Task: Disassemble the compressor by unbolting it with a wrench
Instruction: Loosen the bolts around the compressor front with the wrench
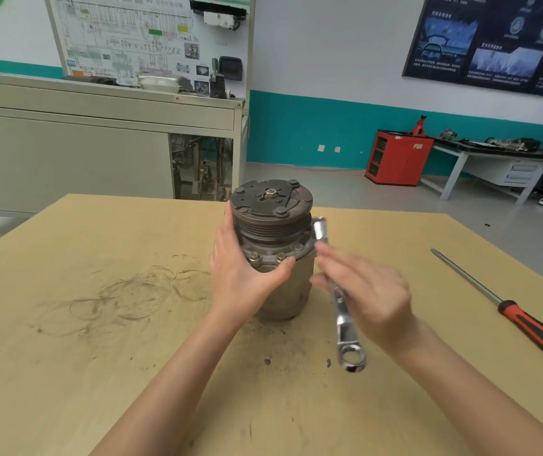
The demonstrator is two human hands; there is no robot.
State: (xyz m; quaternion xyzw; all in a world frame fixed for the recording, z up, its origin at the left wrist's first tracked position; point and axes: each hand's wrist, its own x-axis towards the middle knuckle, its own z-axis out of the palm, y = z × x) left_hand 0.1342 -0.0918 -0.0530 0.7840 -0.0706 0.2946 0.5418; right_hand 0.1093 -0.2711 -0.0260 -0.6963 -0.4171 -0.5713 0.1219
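Compressor: centre of frame, upright on the table; dull grey cast-metal cylinder with a ribbed pulley, a dark round plate with a hex nut on top, and bolts around the flange.
Left hand: curled round the body's left side, thumb across the front below the flange bolts.
Right hand: motion-blurred, fingers closed about the wrench shaft, just right of the compressor.
Wrench: shiny chrome with ring ends; upper end just beside the pulley's right edge.
Table: pale wood grain with dark circular scuffs.
Screwdriver: right of frame, lying flat; steel shaft, red-and-black handle.

compressor: grey, upright | wrench: chrome, slanted, just beside it
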